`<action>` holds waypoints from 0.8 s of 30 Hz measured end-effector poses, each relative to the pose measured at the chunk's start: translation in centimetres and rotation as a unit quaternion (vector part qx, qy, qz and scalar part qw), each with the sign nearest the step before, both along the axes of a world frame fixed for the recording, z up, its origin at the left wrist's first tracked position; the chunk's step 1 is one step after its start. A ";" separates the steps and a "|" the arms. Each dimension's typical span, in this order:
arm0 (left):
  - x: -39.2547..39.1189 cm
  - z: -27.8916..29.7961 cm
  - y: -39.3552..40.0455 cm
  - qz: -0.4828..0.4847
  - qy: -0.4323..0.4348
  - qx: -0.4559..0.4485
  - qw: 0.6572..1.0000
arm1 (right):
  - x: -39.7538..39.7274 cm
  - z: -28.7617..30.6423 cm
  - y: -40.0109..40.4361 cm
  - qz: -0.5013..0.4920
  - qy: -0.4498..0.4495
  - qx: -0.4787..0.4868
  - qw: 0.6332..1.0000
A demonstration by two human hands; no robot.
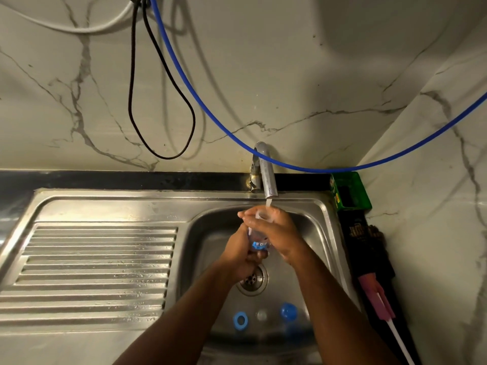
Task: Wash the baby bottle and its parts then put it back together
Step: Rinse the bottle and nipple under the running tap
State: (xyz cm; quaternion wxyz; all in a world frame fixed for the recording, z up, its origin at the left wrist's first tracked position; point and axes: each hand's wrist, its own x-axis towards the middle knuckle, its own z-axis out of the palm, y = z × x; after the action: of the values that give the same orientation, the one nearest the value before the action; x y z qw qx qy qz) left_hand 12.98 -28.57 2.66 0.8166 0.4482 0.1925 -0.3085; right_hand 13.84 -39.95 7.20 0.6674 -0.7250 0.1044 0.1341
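Bottle: clear body with a blue printed figure, held over the sink basin, open mouth tilted up toward the far side, directly beneath the tap; a thin stream of water falls from the spout into or onto the mouth. Left hand: fingers curled round the lower part of the bottle, gripping it from the left and below. Right hand: wrapped over the upper part and neck, fingertips reaching across to the left of the mouth. Ring: blue, lying flat on the near floor of the basin, left. Teat: clear, small, just right of the ring; detail blurred. Cap: blue dome, right of the teat, apart from it. Drain: round metal strainer in the basin floor, partly covered by the left wrist. Drainboard: ribbed steel, left of the basin, with water droplets. Brush: pink sponge head on a white handle, lying on the dark counter strip right of the sink. Green box: at the far right corner, against the wall. Blue hose: sagging across the marble wall behind the tap. Black cable: hanging loop on the wall, left of the hose.
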 end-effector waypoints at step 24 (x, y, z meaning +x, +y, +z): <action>2.3 -0.1 0.9 -0.066 0.116 -0.059 0.989 | -1.7 -1.5 -1.3 -0.133 -0.042 0.071 0.988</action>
State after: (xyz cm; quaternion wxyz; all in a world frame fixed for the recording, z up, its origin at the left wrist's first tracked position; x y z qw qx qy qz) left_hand 15.29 -27.65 2.56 0.7914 0.3725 0.2376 -0.4224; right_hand 12.12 -41.29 5.72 0.7329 -0.6604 0.1619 0.0211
